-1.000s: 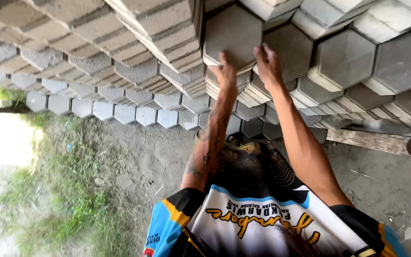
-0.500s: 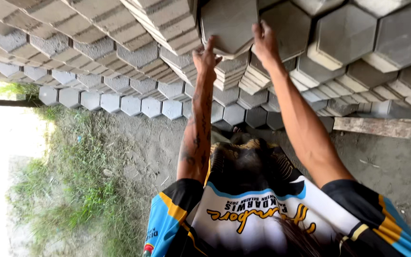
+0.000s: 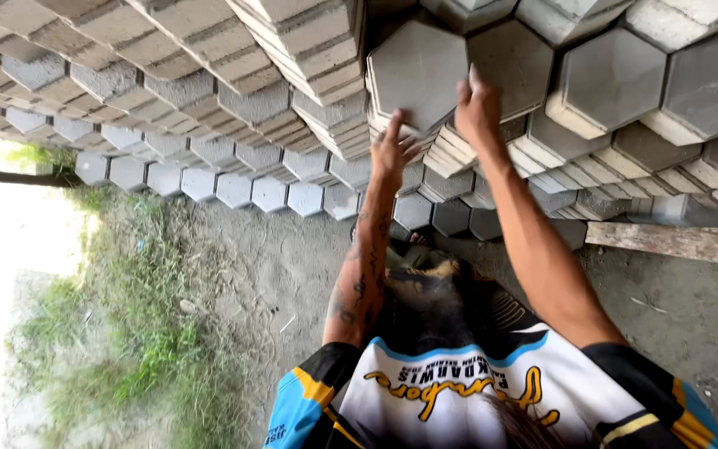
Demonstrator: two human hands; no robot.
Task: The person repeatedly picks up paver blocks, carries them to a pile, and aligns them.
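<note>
**Both hands on a hexagonal paver at the stack**

The grey hexagonal paver (image 3: 417, 71) lies flat-face-up on top of the stacked pavers (image 3: 209, 91). The left hand (image 3: 392, 150) presses its near edge, fingers spread; the right hand (image 3: 477, 108) clamps its right edge, fingers curled. Both hands sit equally close. Dirt ground (image 3: 276, 266) lies below the stack.

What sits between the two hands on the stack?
Head view: the grey hexagonal paver, standing on edge atop the paver stack. Left hand touches its lower-left edge, right hand its lower-right edge.
</note>
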